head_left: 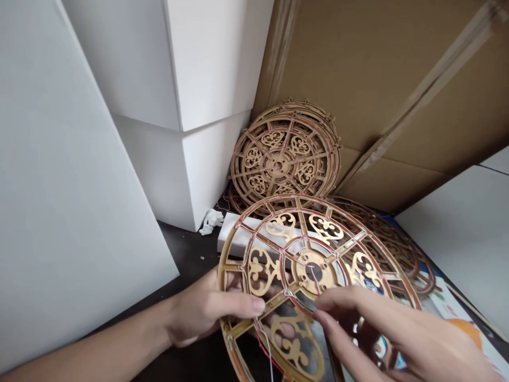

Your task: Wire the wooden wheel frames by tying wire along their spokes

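A round gold openwork frame (316,278), with scroll ornaments and red and white wires running along its rings, is tilted up in front of me. My left hand (217,305) grips its left side, the thumb lying on a spoke and the other fingers behind the frame. At the inner ring, just below the hub, the thumb and forefinger of my right hand (382,329) pinch a thin wire (299,304). Loose red and white wires (265,345) hang down at the lower left of the frame. The right hand's other fingers are partly hidden.
Similar round frames (284,154) lean in a stack against a large cardboard box (382,79). More frames (374,228) lie at the right. White boxes (214,69) stand at the left, with crumpled white paper (211,221) beside them. A long white box (230,233) lies behind the held frame.
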Available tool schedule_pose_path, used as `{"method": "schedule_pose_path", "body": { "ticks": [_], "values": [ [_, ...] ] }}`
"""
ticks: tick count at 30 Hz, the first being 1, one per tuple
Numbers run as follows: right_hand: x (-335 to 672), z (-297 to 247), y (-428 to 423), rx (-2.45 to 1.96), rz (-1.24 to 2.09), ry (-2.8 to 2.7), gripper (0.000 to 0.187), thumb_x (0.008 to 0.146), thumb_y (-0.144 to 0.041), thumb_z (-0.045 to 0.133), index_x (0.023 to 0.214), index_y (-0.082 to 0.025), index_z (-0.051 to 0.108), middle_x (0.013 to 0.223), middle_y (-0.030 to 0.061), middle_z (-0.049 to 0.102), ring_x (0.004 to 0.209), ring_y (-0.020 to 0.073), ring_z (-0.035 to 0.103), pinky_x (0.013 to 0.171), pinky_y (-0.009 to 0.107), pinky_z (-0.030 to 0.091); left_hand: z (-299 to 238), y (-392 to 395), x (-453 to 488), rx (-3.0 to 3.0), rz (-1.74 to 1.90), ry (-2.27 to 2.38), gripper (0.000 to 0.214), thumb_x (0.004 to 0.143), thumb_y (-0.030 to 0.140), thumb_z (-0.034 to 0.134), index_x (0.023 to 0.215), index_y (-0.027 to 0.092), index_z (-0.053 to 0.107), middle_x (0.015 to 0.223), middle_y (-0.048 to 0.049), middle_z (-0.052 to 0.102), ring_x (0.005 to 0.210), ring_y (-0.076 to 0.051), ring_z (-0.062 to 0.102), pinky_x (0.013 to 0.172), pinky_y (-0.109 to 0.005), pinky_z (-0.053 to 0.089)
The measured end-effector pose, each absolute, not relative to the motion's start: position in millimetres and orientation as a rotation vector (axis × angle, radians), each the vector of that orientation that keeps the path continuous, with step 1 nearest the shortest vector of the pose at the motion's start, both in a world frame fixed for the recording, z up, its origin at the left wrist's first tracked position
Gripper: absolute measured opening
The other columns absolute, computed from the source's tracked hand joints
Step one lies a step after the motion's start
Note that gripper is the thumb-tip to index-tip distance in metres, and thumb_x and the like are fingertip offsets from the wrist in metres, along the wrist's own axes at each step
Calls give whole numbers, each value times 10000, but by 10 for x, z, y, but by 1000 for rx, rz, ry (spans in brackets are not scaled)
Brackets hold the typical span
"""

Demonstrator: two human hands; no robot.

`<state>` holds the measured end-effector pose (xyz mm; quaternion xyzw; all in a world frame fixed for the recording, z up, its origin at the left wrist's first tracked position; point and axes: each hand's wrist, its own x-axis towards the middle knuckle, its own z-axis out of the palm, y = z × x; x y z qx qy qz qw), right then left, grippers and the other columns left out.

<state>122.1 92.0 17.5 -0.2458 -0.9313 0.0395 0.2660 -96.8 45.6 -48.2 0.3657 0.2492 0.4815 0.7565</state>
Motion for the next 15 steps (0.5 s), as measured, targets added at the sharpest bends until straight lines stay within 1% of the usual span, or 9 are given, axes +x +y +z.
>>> {"method": "schedule_pose_path", "body": {
  "ticks": [2, 3, 5, 7, 9, 11, 13, 15],
  "values": [
    [1217, 238, 963, -572, -60, -2584, 290, 1023, -294, 383, 893, -217, 630, 699, -31, 672, 537, 80, 638, 486, 154, 513, -462, 460, -990, 811, 1030, 530, 297, 805, 173, 701, 1099, 138, 727, 876, -87, 765, 824, -217, 735, 888, -379, 556],
    [1213, 258, 983, -531, -131, -2601, 353, 1036, -305, 331, 894, -215, 642, 716, -15, 677, 550, 94, 643, 491, 180, 523, -457, 458, -999, 822, 1006, 520, 306, 811, 175, 688, 1113, 138, 721, 875, -88, 765, 802, -216, 735, 890, -386, 553],
    [1207, 277, 1015, -488, -175, -2664, 417, 1044, -300, 278, 907, -208, 661, 720, 0, 667, 538, 102, 624, 482, 204, 519, -454, 451, -1012, 850, 953, 510, 323, 820, 184, 668, 1136, 131, 711, 882, -94, 765, 773, -217, 735, 931, -415, 529],
    [1204, 281, 1035, -457, -143, -2757, 399, 1039, -275, 299, 905, -204, 668, 708, 4, 647, 541, 103, 605, 491, 208, 504, -462, 445, -1019, 876, 917, 507, 335, 819, 187, 663, 1145, 129, 706, 894, -95, 766, 766, -217, 736, 998, -442, 482],
    [1204, 284, 1045, -418, -87, -2875, 353, 1026, -254, 354, 853, -204, 658, 685, 0, 615, 554, 106, 591, 497, 215, 486, -473, 446, -1021, 890, 908, 495, 343, 815, 186, 660, 1151, 134, 704, 906, -90, 766, 766, -220, 736, 1035, -460, 448],
    [1207, 291, 1046, -413, -71, -2919, 343, 1020, -250, 383, 792, -209, 636, 655, -10, 577, 534, 107, 563, 473, 228, 454, -477, 451, -1016, 885, 900, 487, 349, 813, 184, 656, 1156, 143, 702, 942, -89, 763, 765, -221, 735, 1034, -471, 446],
    [1220, 290, 1043, -379, -71, -2923, 356, 1021, -234, 378, 775, -213, 635, 648, -18, 565, 519, 101, 543, 455, 236, 428, -469, 457, -1006, 879, 901, 494, 340, 806, 182, 657, 1140, 149, 708, 995, -92, 755, 762, -215, 733, 1033, -471, 446],
    [1249, 270, 1038, -411, -101, -2858, 393, 1031, -283, 369, 761, -234, 651, 637, -31, 573, 503, 84, 528, 460, 224, 422, -451, 459, -992, 870, 889, 489, 323, 802, 181, 657, 1118, 152, 717, 1027, -98, 748, 790, -219, 732, 1033, -468, 447]
  ]
}}
